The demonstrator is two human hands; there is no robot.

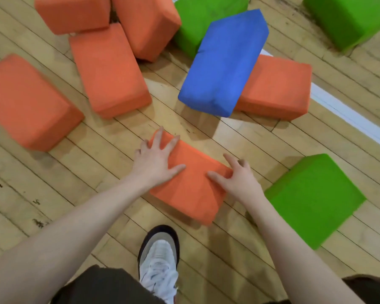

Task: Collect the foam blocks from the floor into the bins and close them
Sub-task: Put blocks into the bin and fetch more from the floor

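Item: orange foam block (191,183), lying flat on the wooden floor (86,172) just ahead of the person's shoe (158,260). Left hand (156,159) lay spread on its far left corner, fingers straight, pressing rather than gripping. Right hand (235,178) curled over the right edge, fingers hooked down the side. Handling, as judged: foam being light and yielding, a squeeze from both opposite sides would serve best, the left hand needing to slide down over its edge first.

Surroundings: green block (312,198) just beside on the right; blue block (224,62) propped on another orange one beyond. Bare floor lay on the left and near side, the freer way to lift. No bin was in view.
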